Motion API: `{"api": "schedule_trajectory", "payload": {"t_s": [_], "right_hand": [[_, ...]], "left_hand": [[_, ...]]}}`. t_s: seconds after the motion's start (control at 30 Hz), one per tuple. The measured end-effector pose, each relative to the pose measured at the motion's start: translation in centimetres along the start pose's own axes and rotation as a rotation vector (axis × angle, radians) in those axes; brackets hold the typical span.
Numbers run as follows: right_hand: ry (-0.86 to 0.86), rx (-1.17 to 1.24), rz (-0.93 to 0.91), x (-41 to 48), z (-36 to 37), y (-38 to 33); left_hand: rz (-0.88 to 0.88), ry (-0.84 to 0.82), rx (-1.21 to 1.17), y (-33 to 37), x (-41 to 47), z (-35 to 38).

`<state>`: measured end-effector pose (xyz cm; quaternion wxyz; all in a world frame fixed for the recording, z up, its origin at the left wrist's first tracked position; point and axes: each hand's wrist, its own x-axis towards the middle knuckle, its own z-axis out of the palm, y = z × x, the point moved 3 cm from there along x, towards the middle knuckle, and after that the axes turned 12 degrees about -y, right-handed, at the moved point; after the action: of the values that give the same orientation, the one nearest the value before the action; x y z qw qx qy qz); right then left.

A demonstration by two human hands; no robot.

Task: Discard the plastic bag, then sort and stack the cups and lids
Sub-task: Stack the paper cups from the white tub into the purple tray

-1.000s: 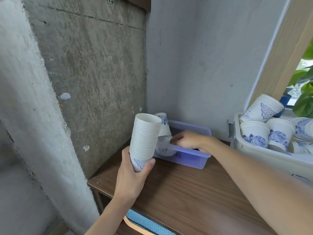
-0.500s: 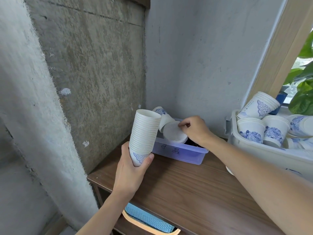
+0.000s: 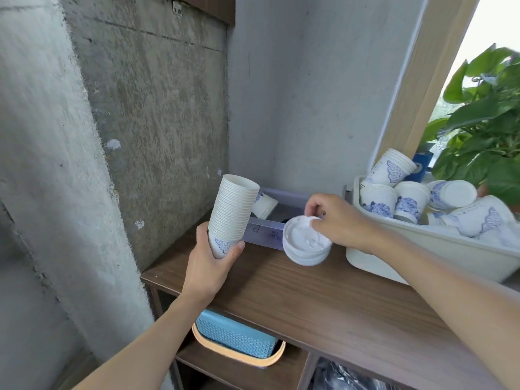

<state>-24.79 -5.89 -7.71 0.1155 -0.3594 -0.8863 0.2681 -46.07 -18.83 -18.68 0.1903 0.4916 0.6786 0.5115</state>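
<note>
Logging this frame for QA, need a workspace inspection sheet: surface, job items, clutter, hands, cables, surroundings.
Surface: wooden shelf top, bare wood in front.
Job's things: tall cup stack held upright; short white stack, cups or lids unclear, tilted above the shelf; clear bin with one cup lying inside; white tub full of loose cups. No plastic bag identified.
Clutter: blue basket on the lower shelf.
Grippers: left hand grips the tall cup stack at its base; right hand pinches the short white stack's rim.
Cables: nothing seen.
Surroundings: concrete wall left, plant by the window right.
</note>
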Motion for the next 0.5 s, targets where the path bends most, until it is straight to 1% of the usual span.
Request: {"api": "schedule_trajectory", "payload": {"t_s": [0.07, 0.13, 0.27, 0.37, 0.5], "right_hand": [[-0.112, 0.017, 0.046, -1.3, 0.9, 0.8], [-0.177, 0.030, 0.087, -2.3, 1.9, 1.7], [-0.206, 0.008, 0.135, -3.0, 3.4, 3.4], [-0.161, -0.063, 0.133, -2.6, 3.4, 3.9], [0.044, -0.076, 0.048, -1.2, 1.6, 2.3]], "left_hand": [[0.010, -0.013, 0.005, 0.2, -0.2, 0.1], [0.016, -0.023, 0.018, 0.2, -0.4, 0.2], [0.005, -0.025, 0.028, 0.0, -0.5, 0.2], [0.004, -0.024, 0.034, -0.1, -0.4, 0.3], [-0.007, -0.026, 0.023, -0.2, -0.3, 0.3]]}}
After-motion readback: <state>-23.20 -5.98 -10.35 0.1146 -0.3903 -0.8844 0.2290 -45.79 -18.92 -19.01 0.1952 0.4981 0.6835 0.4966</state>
